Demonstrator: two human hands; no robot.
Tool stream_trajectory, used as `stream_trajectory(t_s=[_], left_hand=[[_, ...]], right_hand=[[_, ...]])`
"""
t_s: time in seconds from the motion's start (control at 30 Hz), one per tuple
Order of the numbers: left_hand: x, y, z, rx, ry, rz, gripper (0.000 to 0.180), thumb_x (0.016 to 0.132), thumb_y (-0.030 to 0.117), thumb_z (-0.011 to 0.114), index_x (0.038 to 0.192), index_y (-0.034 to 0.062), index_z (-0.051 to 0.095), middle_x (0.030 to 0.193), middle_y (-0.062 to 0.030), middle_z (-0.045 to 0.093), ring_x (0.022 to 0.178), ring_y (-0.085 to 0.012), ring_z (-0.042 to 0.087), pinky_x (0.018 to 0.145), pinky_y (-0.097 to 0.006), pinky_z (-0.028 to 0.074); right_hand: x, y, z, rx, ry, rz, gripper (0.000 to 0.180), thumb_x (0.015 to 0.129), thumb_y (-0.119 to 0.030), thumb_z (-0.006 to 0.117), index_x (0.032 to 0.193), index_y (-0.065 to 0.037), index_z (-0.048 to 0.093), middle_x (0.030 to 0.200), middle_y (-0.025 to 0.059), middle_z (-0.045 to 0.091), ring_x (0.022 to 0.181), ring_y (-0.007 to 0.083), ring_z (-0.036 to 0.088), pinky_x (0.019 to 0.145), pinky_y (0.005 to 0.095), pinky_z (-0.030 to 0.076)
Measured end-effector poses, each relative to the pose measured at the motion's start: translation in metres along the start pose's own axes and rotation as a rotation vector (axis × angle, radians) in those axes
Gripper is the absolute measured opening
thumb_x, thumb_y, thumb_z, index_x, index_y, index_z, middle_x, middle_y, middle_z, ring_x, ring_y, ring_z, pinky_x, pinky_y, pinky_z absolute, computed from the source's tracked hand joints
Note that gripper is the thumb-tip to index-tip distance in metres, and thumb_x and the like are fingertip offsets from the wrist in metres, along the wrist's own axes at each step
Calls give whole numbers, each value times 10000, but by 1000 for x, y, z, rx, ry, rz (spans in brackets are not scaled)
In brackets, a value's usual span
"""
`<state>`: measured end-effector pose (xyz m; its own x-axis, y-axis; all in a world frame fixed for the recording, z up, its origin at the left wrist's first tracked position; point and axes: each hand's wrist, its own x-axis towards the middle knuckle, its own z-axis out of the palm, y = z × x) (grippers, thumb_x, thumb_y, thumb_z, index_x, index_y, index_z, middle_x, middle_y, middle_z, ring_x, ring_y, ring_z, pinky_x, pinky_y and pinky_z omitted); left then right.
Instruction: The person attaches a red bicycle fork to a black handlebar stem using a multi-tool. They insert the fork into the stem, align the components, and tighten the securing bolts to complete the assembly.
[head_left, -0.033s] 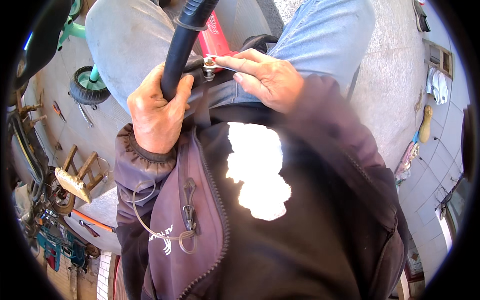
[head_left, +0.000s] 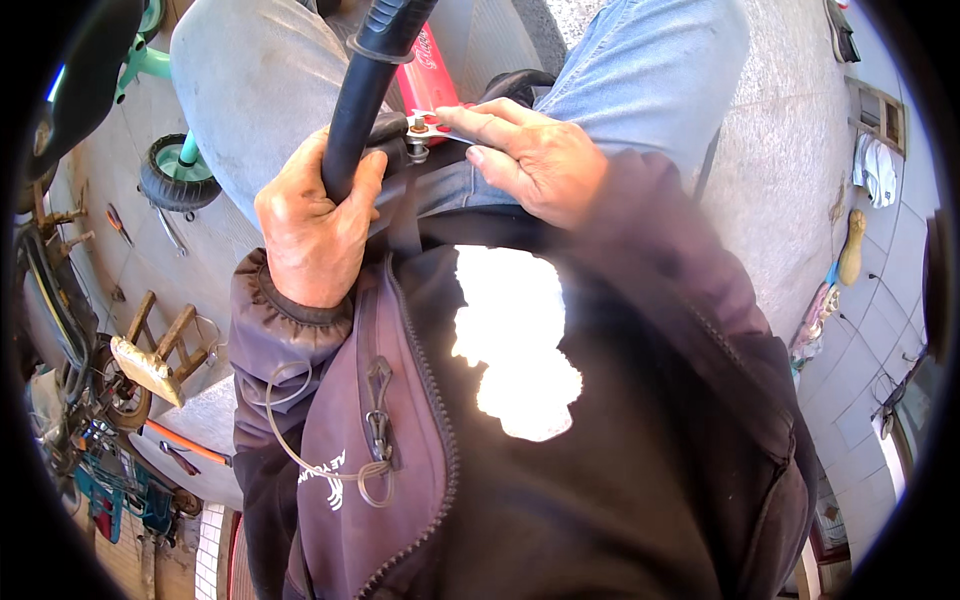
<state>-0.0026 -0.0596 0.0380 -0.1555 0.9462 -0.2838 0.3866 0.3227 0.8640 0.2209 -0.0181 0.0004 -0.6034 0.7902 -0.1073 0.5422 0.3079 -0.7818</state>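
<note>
My left hand (head_left: 317, 215) is closed round the lower end of a black bar (head_left: 358, 115), which has a collar and a ribbed upper part. Beside it, a small bolt and nut (head_left: 418, 150) stick out of a dark clamp-like piece. A silver wrench (head_left: 448, 133) sits at the bolt's upper end, its jaw close around it. My right hand (head_left: 540, 155) pinches the wrench's handle between thumb and fingers, which partly hide it. Just behind the bolt is a red tube (head_left: 425, 75) with white lettering. All this rests between my jeans-clad knees.
At left, a black wheel with a mint-green hub (head_left: 180, 172) stands near a screwdriver (head_left: 118, 222) and a metal tool (head_left: 170, 232) on the floor. Below them are a small wooden stool (head_left: 150, 365) and parked bikes (head_left: 75, 400). A brush (head_left: 852, 245) lies along the tiled wall at right.
My right fingertips have shifted very slightly to the right, so a bit more of the wrench shows by the bolt. My left hand and the black bar have not moved.
</note>
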Motion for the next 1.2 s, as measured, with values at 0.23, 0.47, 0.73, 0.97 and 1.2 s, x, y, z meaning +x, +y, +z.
stream_trajectory(t_s=[0.23, 0.47, 0.73, 0.97, 1.2], left_hand=[[0, 1, 0, 21, -8, -11, 318, 883, 62, 700, 1191, 2, 652, 880, -31, 661, 623, -49, 546, 516, -194, 468], [2, -1, 0, -1, -14, -1, 313, 880, 47, 693, 1186, -5, 652, 868, -31, 658, 608, -51, 545, 518, -195, 466], [2, -3, -2, -16, -21, -4, 324, 879, 57, 698, 1189, -22, 644, 838, -31, 647, 604, -52, 540, 517, -195, 459], [2, -5, -3, 1, -6, 23, 314, 884, 60, 695, 1183, -21, 646, 817, -24, 633, 600, -52, 533, 522, -199, 465], [2, -5, -2, -19, -1, 8, 315, 884, 48, 691, 1189, -15, 643, 796, -21, 622, 602, -51, 533, 522, -194, 466]], right_hand=[[2, -9, 0, -72, -78, 145, 367, 978, -225, 511, 1337, -156, 548, 1198, 87, 594, 1014, 288, 633, 866, 373, 521], [8, 17, 15, -290, -3, 130, 349, 987, -267, 511, 1317, -165, 564, 1123, 71, 608, 985, 271, 634, 828, 375, 525], [13, -7, -2, 17, -44, 136, 302, 931, -254, 570, 1061, 0, 669, 824, 150, 647, 777, 266, 656, 712, 346, 502], [18, 4, 5, 119, 171, 160, 325, 930, -224, 573, 1179, -34, 657, 744, 103, 634, 729, 166, 621, 695, 308, 491], [14, -15, 1, 54, 100, 150, 294, 906, -170, 607, 1175, -73, 678, 735, 97, 624, 665, 174, 608, 630, 311, 479]])
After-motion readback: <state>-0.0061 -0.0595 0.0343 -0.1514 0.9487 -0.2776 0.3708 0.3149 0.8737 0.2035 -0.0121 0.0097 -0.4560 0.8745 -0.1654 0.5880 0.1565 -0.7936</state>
